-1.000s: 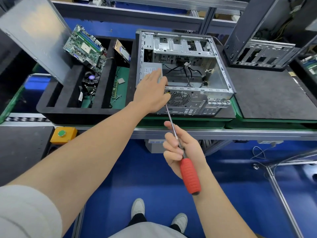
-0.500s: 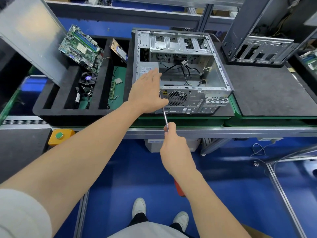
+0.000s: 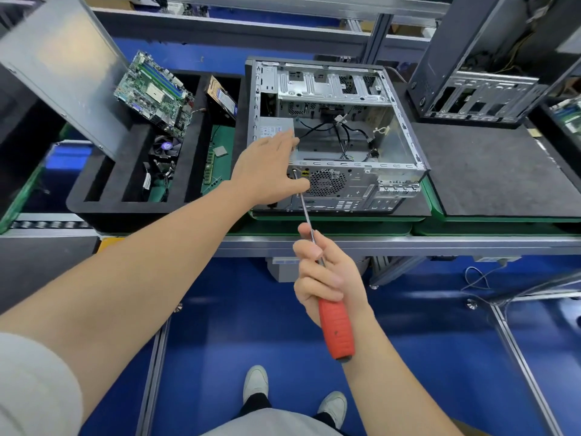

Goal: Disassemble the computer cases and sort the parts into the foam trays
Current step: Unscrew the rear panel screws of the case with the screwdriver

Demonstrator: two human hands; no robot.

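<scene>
- While the right hand (image 3: pixel 327 278) curls round the screwdriver (image 3: pixel 336 328), its tip meets the rear panel of the case (image 3: pixel 408 133) at 12 o'clock.
- The left hand (image 3: pixel 267 171) lies flat on the supply (image 3: pixel 273 129), fingers straight (gripping nothing).
- The supply is likely heavy, rigid and sharp-edged: take it by the box sides, not the cables.
- The tray (image 3: pixel 125 212) sits at 10 o'clock.

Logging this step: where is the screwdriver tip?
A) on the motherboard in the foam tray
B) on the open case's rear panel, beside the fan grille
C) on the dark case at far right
B: the screwdriver held by the right hand runs up to the rear panel of the open case, its tip just left of the fan grille.
</scene>
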